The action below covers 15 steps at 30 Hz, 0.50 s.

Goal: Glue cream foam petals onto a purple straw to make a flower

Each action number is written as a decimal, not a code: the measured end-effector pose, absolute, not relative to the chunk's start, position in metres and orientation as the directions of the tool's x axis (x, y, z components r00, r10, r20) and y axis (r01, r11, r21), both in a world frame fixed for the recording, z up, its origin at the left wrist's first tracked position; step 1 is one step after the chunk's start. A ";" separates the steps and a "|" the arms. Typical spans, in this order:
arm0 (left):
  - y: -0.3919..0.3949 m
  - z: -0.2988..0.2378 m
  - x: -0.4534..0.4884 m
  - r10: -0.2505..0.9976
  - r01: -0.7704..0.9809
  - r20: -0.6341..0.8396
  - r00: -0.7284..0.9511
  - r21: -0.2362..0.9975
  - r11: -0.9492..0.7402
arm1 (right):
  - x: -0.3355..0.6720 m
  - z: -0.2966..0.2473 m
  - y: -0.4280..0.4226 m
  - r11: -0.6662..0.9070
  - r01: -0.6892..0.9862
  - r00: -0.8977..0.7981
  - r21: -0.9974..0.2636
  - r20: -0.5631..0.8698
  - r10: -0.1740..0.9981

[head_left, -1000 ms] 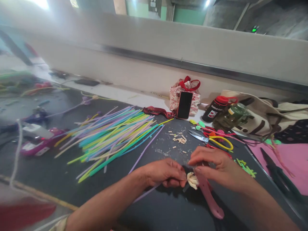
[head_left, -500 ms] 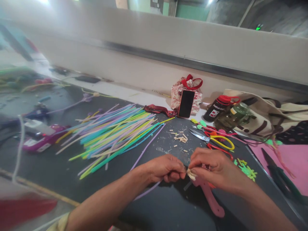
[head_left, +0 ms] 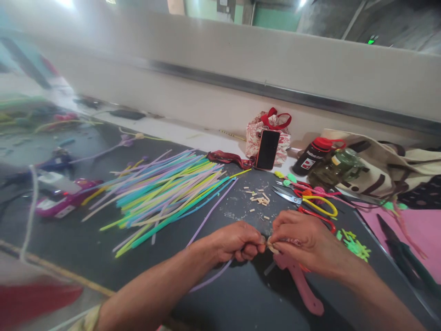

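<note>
My left hand (head_left: 241, 241) is closed, with a purple chenille stem (head_left: 214, 278) running up to its underside and curving away behind my forearm. Thumb and fingers of my right hand (head_left: 303, 239) pinch a small cream fuzzy piece (head_left: 272, 248), partly hidden by the fingertips. The two hands nearly touch at this piece. Under my right hand lies a pink flat-handled tool (head_left: 306, 289), its upper part covered. Short cream offcuts (head_left: 262, 199) are scattered just beyond the hands.
Many coloured chenille stems (head_left: 165, 197) lie left. Scissors (head_left: 291, 196), green clippings (head_left: 356, 246) and dark-handled shears (head_left: 396, 248) are at right. A phone (head_left: 267, 150) leans on a patterned bag (head_left: 253, 138), near bottles (head_left: 313, 155). A purple glue gun (head_left: 65, 202) sits far left.
The cream piece shows less between my right fingertips, which have closed further over it. Both hands stay in nearly the same place; the view has shifted slightly.
</note>
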State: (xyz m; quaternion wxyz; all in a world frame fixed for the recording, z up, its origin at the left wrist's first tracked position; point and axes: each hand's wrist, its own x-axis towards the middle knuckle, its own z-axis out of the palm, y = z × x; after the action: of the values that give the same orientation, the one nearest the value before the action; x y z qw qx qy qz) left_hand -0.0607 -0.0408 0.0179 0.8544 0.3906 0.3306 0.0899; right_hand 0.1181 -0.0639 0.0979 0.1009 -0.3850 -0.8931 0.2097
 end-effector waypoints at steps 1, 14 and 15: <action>-0.041 0.018 -0.061 0.413 0.102 -0.494 0.765 0.727 0.679 | 0.118 0.098 -0.064 0.616 0.647 -0.683 -0.448 0.019 0.731; -0.045 0.021 -0.061 0.488 0.088 -0.462 0.740 0.787 0.611 | 0.123 0.096 -0.064 0.570 0.652 -0.642 -0.499 0.037 0.766; -0.046 0.022 -0.062 0.521 0.084 -0.444 0.729 0.813 0.576 | 0.126 0.097 -0.064 0.552 0.634 -0.627 -0.541 0.058 0.777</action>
State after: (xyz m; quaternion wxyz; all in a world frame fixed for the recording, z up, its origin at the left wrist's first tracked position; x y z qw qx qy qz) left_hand -0.0617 -0.0458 0.0222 0.8188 0.4405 0.3432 0.1334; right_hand 0.1255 -0.0638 0.0968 0.1467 -0.4062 -0.8686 0.2428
